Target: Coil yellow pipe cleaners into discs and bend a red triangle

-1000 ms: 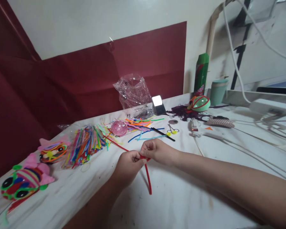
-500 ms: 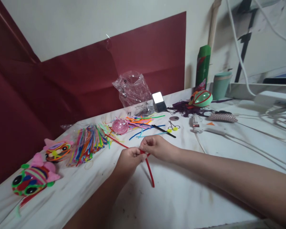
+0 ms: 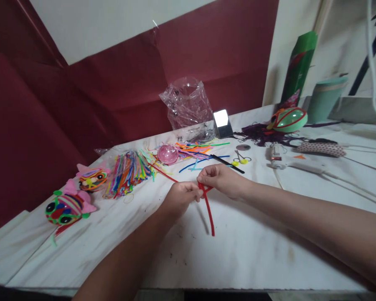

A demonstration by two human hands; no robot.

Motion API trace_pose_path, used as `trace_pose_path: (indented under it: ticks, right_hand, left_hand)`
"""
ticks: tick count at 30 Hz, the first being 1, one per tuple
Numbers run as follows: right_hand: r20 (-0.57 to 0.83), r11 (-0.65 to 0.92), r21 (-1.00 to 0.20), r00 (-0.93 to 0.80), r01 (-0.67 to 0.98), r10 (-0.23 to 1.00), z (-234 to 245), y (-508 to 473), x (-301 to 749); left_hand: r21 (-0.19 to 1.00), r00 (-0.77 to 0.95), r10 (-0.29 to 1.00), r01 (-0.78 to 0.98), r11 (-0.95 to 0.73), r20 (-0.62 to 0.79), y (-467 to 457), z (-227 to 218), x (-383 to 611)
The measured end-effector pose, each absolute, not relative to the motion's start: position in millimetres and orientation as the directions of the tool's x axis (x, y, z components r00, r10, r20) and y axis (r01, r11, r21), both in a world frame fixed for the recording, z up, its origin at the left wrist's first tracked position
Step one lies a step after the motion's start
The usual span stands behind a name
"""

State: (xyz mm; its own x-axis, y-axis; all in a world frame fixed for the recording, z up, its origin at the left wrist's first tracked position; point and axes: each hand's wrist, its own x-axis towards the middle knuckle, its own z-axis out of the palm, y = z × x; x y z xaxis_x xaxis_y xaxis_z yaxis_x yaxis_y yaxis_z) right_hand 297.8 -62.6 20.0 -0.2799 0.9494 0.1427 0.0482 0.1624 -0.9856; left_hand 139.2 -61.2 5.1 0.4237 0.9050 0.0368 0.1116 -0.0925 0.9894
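A red pipe cleaner [image 3: 209, 213] is pinched between both hands, bent and crossed near the fingertips with one end pointing down toward the table. My left hand [image 3: 182, 197] grips it from the left, fingers closed. My right hand [image 3: 218, 179] pinches its upper part between thumb and forefinger. Another red length [image 3: 163, 172] runs from behind the left hand to the pink bowl; whether it joins the held one is hidden. Just beyond the hands lie a black stick [image 3: 228, 164], small scissors [image 3: 242, 158] and blue pipe cleaners [image 3: 188, 164].
To the left sit two colourful fish-like figures [image 3: 65, 207] and a bundle of pipe cleaners [image 3: 128, 173]. A pink clear bowl [image 3: 167, 154] and plastic bag [image 3: 188, 104] stand behind. On the right are a glue gun [image 3: 297, 164] with cords, a green decorated ornament [image 3: 290, 120] and a green cup [image 3: 327, 100].
The camera view has shifted and tilted, so the scene sits differently. My hands have moved slightly apart, showing more of the red pipe cleaner's crossing.
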Motion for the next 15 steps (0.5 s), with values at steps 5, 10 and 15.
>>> trace_pose_path:
  ticks: [5,10,15]
  right_hand:
    - [0.134,0.157,-0.986,-0.31,0.051,0.941,18,-63,297]
    - [0.255,0.255,-0.967,-0.157,-0.019,0.954,16,-58,299]
    - [0.248,0.245,-0.969,-0.101,-0.035,0.964,16,-59,298]
  left_hand:
    - [0.99,0.449,0.893,0.115,-0.087,0.026,-63,4,140]
    - [0.994,0.335,0.937,0.011,-0.105,0.095,-65,10,143]
    - [0.973,0.156,0.98,-0.217,-0.084,0.119,-63,17,141]
